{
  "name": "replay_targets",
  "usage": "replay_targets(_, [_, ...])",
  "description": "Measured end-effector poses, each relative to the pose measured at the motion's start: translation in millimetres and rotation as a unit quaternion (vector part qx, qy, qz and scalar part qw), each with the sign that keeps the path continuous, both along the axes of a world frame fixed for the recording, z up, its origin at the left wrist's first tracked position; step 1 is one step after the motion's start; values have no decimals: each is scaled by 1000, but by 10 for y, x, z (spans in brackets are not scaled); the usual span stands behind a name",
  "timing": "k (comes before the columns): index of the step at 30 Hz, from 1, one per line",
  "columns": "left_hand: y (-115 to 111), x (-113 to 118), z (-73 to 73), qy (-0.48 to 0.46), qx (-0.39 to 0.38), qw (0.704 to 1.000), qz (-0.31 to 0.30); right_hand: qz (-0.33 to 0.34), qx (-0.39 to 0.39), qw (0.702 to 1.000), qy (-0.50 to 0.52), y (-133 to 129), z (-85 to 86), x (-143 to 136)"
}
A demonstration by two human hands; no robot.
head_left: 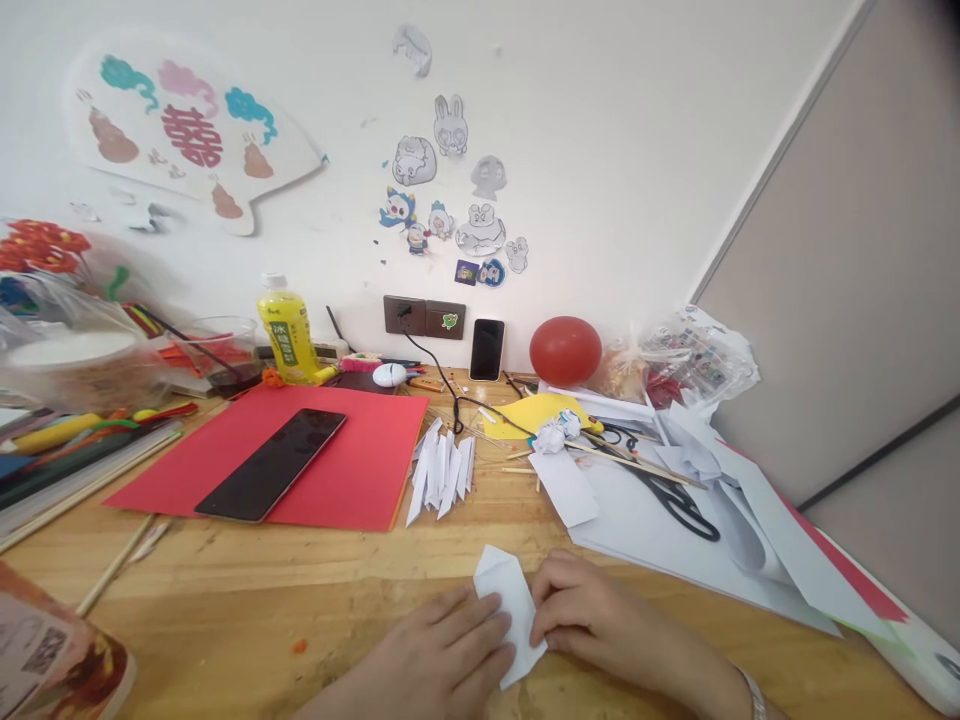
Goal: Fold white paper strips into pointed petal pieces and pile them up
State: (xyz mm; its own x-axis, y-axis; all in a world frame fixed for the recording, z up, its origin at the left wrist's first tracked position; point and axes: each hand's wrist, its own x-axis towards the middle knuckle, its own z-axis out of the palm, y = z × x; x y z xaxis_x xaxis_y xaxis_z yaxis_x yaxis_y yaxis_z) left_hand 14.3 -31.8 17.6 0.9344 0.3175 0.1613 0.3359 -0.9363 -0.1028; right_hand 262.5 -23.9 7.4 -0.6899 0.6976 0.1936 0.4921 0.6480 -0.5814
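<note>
A small folded piece of white paper (pixel 504 580) lies on the wooden table before me, its top end coming to a blunt point. My left hand (pixel 442 655) rests flat across its left side, fingers stretched out and pressing it down. On the opposite edge, the curled fingers of my right hand (pixel 592 612) pinch the paper near its lower right. The right thumb is partly hidden. Just beyond the hands sits a pile of narrow folded white paper pieces (pixel 441 468). A loose white slip (pixel 564 488) lies to their right.
A black tablet (pixel 274 465) rests on red paper (pixel 367 460) at left. White sheets and black-handled scissors (pixel 679 505) cover the right side. Along the wall stand a yellow drink bottle (pixel 289 335), a phone (pixel 487 350) and a red balloon (pixel 565 351). A printed package (pixel 52 645) is front left.
</note>
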Motion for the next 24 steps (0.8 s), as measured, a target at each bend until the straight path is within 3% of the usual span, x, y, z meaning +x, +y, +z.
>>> replay_targets(4, [29, 1, 110, 6, -28, 1000, 2, 3, -14, 999, -42, -18, 58, -2])
replay_targets(10, [34, -19, 66, -30, -43, 999, -6, 13, -30, 998, -48, -23, 72, -9])
replay_targets(17, [13, -23, 103, -16, -31, 999, -13, -70, -83, 994, 22, 11, 1, -89])
replay_targets(24, [22, 20, 83, 22, -14, 1000, -8, -132, -87, 987, -20, -28, 72, -208])
